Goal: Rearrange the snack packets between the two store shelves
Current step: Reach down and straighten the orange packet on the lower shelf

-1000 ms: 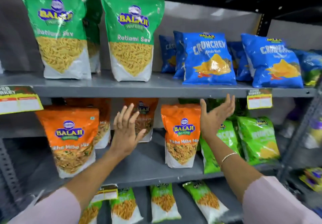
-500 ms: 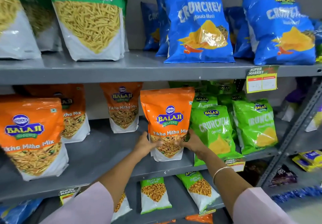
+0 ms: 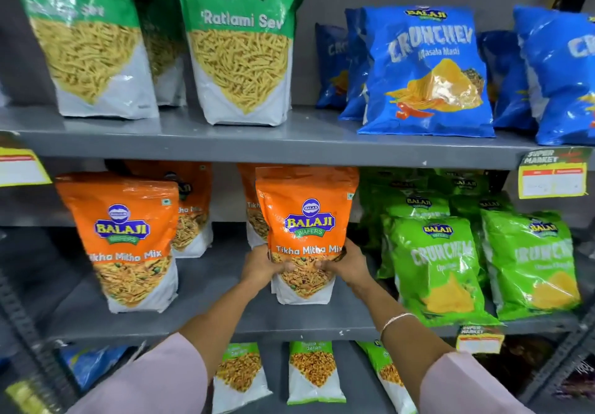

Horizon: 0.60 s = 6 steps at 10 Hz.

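Note:
An orange Tikha Mitha Mix packet (image 3: 306,217) stands upright on the middle grey shelf (image 3: 225,323), near the front edge. My left hand (image 3: 262,267) grips its lower left side and my right hand (image 3: 349,264) grips its lower right side. Another orange packet (image 3: 127,236) stands to the left, and more orange packets (image 3: 193,207) stand behind. Green Ratlami Sev packets (image 3: 241,43) stand on the upper shelf (image 3: 257,143), directly above.
Blue Crunchex packets (image 3: 428,72) fill the right of the upper shelf. Light green Crunchex packets (image 3: 438,268) crowd the middle shelf right of my hands. Small green packets (image 3: 314,371) lie on the bottom shelf. Price tags (image 3: 553,177) hang from the shelf edges.
Both hands came down from open in the air to close on the orange packet's lower sides. The view has since moved closer, and the packet sits a little higher in my grip.

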Available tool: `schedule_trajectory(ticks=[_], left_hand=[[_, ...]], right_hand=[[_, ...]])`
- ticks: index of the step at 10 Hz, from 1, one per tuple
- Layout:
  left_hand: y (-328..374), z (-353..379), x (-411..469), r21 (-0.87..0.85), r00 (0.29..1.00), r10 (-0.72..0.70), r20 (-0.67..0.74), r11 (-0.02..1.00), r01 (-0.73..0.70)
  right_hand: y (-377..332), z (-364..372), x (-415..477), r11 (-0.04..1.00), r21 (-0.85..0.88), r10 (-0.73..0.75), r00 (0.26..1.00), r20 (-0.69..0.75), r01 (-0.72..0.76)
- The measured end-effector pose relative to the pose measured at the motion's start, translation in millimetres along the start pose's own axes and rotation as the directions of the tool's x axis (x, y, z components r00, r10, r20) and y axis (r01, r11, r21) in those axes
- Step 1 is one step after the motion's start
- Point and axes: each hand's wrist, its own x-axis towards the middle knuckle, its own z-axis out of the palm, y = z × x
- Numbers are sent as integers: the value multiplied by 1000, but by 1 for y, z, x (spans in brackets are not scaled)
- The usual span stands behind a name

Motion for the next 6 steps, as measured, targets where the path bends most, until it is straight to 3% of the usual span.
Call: schedule_trajectory(ticks=[3, 6], left_hand=[[-39, -48, -2, -4, 998, -41, -57, 999, 41], [-37, -50, -6, 41, 997, -71, 27, 997, 70]], right_hand=[[-5, 64, -5, 998, 45, 31, 998, 54, -33], [-15, 62, -9, 999, -20, 39, 994, 98, -37]])
